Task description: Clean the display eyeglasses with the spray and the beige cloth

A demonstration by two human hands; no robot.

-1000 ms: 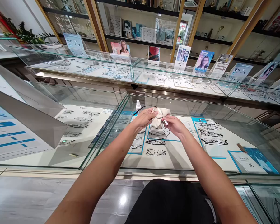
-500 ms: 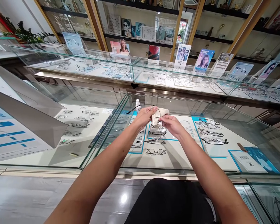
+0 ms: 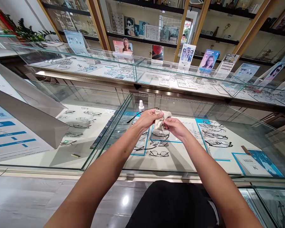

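Observation:
Above the glass counter, my left hand (image 3: 150, 118) pinches a cream cloth (image 3: 165, 115) folded over part of a pair of dark thin-framed glasses (image 3: 141, 113). One temple of the glasses sticks out to the left over my left hand; the other reaches down-left below the cloth. My right hand (image 3: 175, 126) is closed at the cloth's right lower edge, its fingertips on the frame. The cloth and fingers hide part of the lenses. Just behind my left hand stands a small white bottle (image 3: 141, 106).
Rows of eyeglasses (image 3: 159, 154) lie inside the glass display counter (image 3: 180, 174). A large folded white sign (image 3: 26, 126) stands at the left. Behind is a second glass case (image 3: 123, 84) with upright cards on it.
The glasses have tilted in my hands, their lower temple now pointing further down. My left thumb has shifted slightly down and right over the cloth.

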